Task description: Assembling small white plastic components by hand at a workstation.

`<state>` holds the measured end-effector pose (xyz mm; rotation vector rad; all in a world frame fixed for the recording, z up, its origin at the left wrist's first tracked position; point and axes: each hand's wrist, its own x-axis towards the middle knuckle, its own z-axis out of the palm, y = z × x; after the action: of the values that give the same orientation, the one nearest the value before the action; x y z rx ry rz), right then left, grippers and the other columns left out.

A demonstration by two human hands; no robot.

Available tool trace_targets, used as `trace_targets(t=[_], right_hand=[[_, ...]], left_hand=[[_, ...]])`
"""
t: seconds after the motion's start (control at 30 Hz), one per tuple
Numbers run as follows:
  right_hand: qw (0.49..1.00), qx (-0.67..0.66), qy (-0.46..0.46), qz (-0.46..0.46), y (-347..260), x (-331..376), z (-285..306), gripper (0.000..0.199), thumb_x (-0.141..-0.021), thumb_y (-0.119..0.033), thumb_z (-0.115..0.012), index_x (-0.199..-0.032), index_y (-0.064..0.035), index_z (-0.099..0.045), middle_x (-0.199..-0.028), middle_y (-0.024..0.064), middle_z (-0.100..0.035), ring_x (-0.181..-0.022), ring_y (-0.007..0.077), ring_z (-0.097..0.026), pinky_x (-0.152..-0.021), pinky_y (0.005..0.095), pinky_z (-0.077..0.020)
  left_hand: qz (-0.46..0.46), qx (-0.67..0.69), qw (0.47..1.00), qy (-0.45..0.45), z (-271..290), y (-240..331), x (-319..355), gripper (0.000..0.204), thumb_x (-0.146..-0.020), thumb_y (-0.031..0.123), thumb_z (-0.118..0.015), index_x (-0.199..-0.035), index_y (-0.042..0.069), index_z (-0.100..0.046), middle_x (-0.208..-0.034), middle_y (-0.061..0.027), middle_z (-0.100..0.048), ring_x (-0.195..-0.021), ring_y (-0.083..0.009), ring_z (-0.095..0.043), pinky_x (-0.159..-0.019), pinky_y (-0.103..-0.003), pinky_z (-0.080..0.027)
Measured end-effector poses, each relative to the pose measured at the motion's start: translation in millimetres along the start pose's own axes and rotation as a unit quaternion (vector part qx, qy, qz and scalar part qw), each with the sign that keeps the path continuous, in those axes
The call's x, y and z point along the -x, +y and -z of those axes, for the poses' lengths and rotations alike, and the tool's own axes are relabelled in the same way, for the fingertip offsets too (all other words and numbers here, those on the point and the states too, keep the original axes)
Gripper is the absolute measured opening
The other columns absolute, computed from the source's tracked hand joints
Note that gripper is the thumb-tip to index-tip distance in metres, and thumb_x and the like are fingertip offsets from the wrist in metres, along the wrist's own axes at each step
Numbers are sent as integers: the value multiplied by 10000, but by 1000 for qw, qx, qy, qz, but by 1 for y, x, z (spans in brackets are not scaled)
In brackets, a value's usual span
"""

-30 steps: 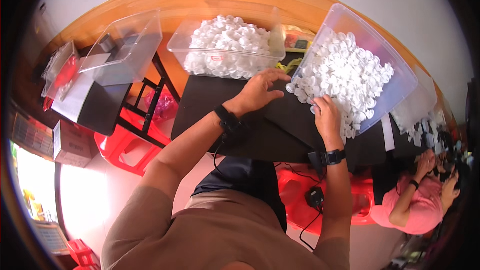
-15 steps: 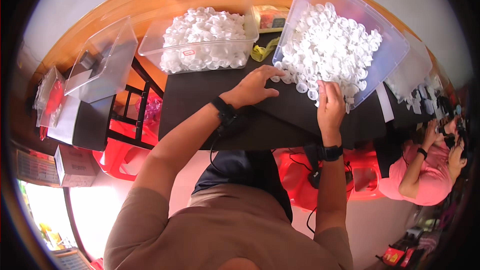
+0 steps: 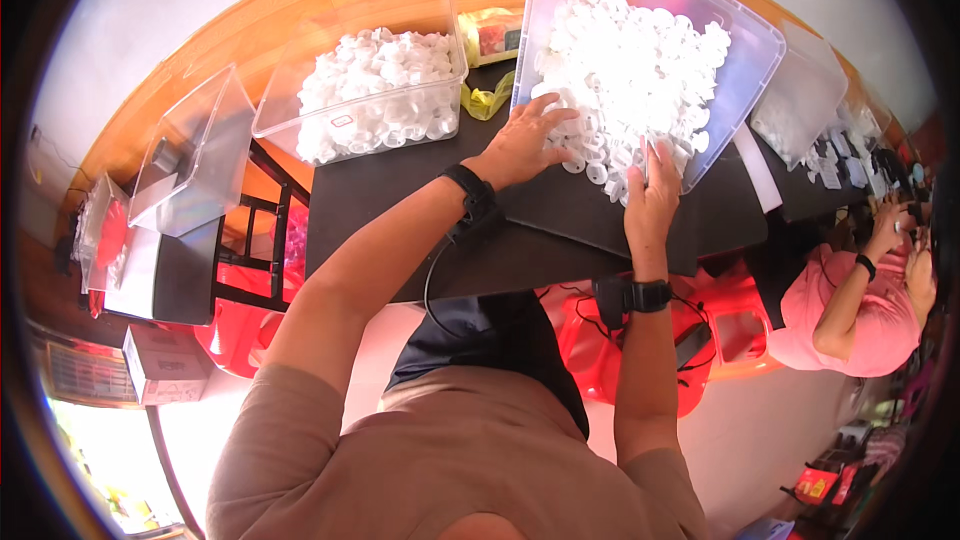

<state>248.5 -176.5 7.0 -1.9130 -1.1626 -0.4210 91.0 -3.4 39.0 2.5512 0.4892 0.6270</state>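
A clear plastic bin [image 3: 745, 15] at the far right of the black table looks tilted toward me, with a heap of small round white plastic pieces [image 3: 630, 70] in it. The heap reaches the bin's near side, where several pieces lie close to the table top. My left hand [image 3: 522, 145] is at the heap's near-left edge, fingers spread, thumb close to the loose pieces, and nothing shows in its grasp. At the near-right edge, my right hand [image 3: 652, 188] has its fingers among the pieces, thumb apart from them. Whether a piece sits between them is hard to see.
Left of it stands another clear bin [image 3: 262, 125] full of similar white pieces. Between the bins lie a yellow plastic bag [image 3: 488, 97] and a packet [image 3: 492, 35]. An empty-looking clear bin [image 3: 190, 165] is farther left. A person in pink [image 3: 850, 310] works at the right.
The view has shifted, so the bins appear farther left. My left hand has come nearer the heap's left edge. The fingers of my right hand have spread among the pieces.
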Motion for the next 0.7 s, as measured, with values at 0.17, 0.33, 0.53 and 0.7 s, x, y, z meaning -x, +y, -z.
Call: trace_targets(t=[0.17,0.33,0.53,0.7], right_hand=[[1000,11,4,8,-16,-2,-3,422,-906,-150,-553,-1325,-106,-553,-1381,199,-457,-1285,368,-408,-1063,474,-324],[999,31,-15,26,-22,-3,2,383,-911,-134,-550,-1292,-99,-572,-1337,176,-503,-1256,356,-447,-1036,475,-356],[998,18,3,52,-10,-1,0,358,-914,-126,-544,-1267,-85,-582,-1306,170,-519,-1232,355,-465,-1025,460,-372],[999,-18,12,44,-6,-3,5,336,-926,-142,-526,-1226,-1,-583,-1266,179,-522,-1188,348,-488,-1017,426,-384]], left_hand=[[-17,10,1000,18,-4,3,11,617,-780,190,-758,-1337,204,-492,-1453,-134,-371,-1312,-386,-373,-1095,-453,-339],[-18,24,999,19,7,11,27,536,-779,130,-754,-1264,189,-533,-1397,-117,-417,-1283,-349,-416,-1066,-425,-380],[-5,81,996,28,15,3,41,463,-780,103,-740,-1207,170,-576,-1358,-105,-444,-1219,-312,-475,-1001,-387,-435],[14,75,996,46,15,-10,54,433,-791,100,-728,-1199,157,-596,-1331,-84,-482,-1171,-257,-521,-935,-353,-473]])
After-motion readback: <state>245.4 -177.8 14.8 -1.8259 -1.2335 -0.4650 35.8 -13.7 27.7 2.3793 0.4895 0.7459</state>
